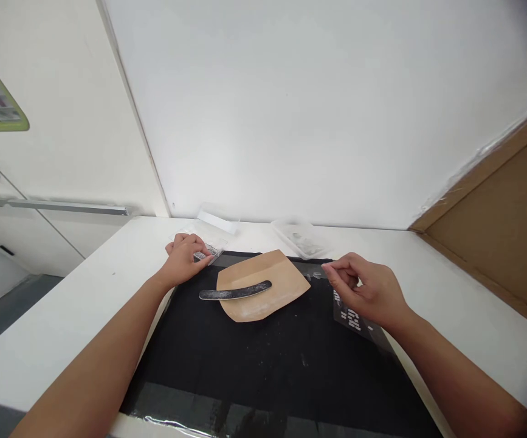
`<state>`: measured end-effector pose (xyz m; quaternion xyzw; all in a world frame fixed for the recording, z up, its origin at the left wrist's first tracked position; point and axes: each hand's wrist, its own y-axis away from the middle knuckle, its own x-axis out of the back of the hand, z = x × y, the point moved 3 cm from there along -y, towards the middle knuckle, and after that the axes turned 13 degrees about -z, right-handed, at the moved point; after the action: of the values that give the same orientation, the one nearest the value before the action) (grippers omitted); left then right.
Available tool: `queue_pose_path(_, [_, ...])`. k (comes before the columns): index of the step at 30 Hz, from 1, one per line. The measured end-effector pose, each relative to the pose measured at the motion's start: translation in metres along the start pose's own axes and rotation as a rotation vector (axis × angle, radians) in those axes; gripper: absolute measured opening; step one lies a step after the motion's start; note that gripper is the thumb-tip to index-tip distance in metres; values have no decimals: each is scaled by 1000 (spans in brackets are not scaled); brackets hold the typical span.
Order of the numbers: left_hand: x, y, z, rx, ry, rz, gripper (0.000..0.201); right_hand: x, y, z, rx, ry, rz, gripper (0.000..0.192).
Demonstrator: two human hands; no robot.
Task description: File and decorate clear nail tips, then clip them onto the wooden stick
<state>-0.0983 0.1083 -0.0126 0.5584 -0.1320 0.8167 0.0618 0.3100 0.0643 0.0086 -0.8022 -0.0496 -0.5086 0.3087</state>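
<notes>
Nearest you, a clear strip (174, 401) runs along the near edge of the black mat (254, 365), probably to hold it flat. Toward the mat's right edge lies a dark sheet with pale marks (349, 317), partly under your right hand (375, 289). That hand's thumb and forefinger tips come close together; you can't tell whether they pinch anything. On the mat's far half, the tan sheet (263, 310) carries the curved dark file (236, 292), likely so dust gathers there. At the mat's far-left corner, your left hand (183, 258) bends over clear packaging (215, 234), perhaps steadying it; its grip is unclear. Past the mat's far edge sits a clear tray (293, 234), seemingly set aside within reach.
</notes>
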Motion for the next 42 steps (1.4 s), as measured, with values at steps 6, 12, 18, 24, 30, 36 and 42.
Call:
queue_pose_path(6, [1,1,2,6,11,35,18,0,0,0,5,-10,-6,28])
queue_pose_path(12, [7,2,5,-4,33,106,17,-1,0,1,21,3,-8,27])
queue_pose_path(18, [12,-1,5,-78,117,165,17,0,0,-1,16,2,-6,27])
queue_pose_path(24, [14,-1,3,-41,248,250,21,0,-1,-1,18,4,-10,27])
queue_pose_path(30, [13,0,0,21,412,297,25,0,-1,-1,25,9,-10,27])
queue_pose_path(36, [12,-2,2,49,680,322,34,0,-1,-2,14,-9,-13,28])
queue_pose_path(42, [16,-2,11,22,905,325,38,0,0,0,28,-3,-12,27])
